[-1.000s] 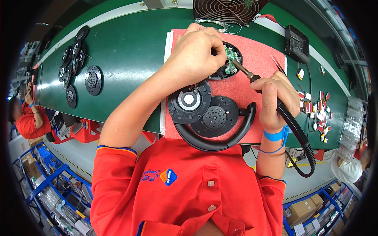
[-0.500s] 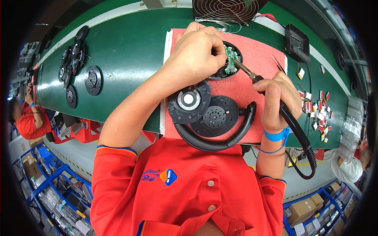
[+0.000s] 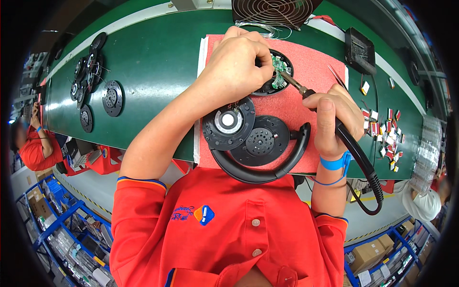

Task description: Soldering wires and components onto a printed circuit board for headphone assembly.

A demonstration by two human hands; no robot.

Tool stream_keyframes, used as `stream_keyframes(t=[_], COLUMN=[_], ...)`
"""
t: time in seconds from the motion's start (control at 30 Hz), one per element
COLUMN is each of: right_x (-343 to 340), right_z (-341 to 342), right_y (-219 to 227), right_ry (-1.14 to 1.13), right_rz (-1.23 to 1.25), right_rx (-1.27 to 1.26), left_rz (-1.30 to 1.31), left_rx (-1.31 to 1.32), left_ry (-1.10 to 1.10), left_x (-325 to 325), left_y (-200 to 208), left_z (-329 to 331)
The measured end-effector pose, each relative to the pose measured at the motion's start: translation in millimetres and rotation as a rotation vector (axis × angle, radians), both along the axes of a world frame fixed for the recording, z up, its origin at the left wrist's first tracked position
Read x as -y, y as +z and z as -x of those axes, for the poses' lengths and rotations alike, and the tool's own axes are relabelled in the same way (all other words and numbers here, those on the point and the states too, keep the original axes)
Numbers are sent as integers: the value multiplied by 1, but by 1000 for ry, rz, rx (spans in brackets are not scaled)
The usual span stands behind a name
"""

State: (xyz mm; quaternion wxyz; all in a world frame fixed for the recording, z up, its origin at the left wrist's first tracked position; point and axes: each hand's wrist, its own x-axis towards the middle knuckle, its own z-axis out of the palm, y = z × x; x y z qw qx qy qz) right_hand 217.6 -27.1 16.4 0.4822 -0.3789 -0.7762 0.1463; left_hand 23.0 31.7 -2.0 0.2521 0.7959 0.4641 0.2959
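Observation:
A soldering iron (image 3: 366, 165) is in my right hand (image 3: 337, 119), its fingers wrapped round the dark handle. Its metal tip reaches a green circuit board (image 3: 278, 81) inside a round black headphone cup (image 3: 289, 69). Over the left side of that cup, my left hand (image 3: 241, 64) is closed in a pinch; what it holds is hidden behind the fingers. Below lie a black headphone headband (image 3: 253, 176), a round black plate with a white centre (image 3: 210, 131) and a perforated round black plate (image 3: 246, 153). All rest on a pink foam mat (image 3: 318, 62).
Several black speaker plates (image 3: 112, 98) lie on the green table (image 3: 158, 62) at left. Small silver-and-red battery-like parts (image 3: 389, 138) are scattered at right, near tweezers (image 3: 336, 75) and a black tray (image 3: 359, 50). A fan grille (image 3: 272, 12) stands behind. Another person (image 3: 40, 148) sits far left.
My right hand and the soldering iron have shifted slightly left, and the tip sits a little further left on the board. My left hand keeps its pinch at the cup.

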Motion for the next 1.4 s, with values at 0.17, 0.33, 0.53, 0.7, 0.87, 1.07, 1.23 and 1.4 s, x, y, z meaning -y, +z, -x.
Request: stream_keyframes(t=[0.17,0.33,0.53,0.7,0.87,1.07,1.23,1.4], right_x=[1,2,1,1,2,3,3,4], right_z=[0,-1,0,0,0,0,-3,-5], right_y=[0,-1,0,1,1,0,1,2], right_ry=[-5,-13,-7,-2,-4,-17,-23,-30], right_rz=[-4,-9,-13,4,11,-26,-27,-29], right_rx=[-13,-35,-21,-10,-10,-62,-56,-63], left_rz=[7,-17,-69,-64,-68,-95,19,1], left_rx=[-3,9,28,37,46,50,-5,13], left_ry=[-9,-3,19,22,22,16,-11,-23], left_x=[0,0,-1,-1,-1,0,1,2], left_y=[0,-2,-6,-6,-6,-7,2,1], left_z=[0,0,-1,-1,-2,-1,-1,1])
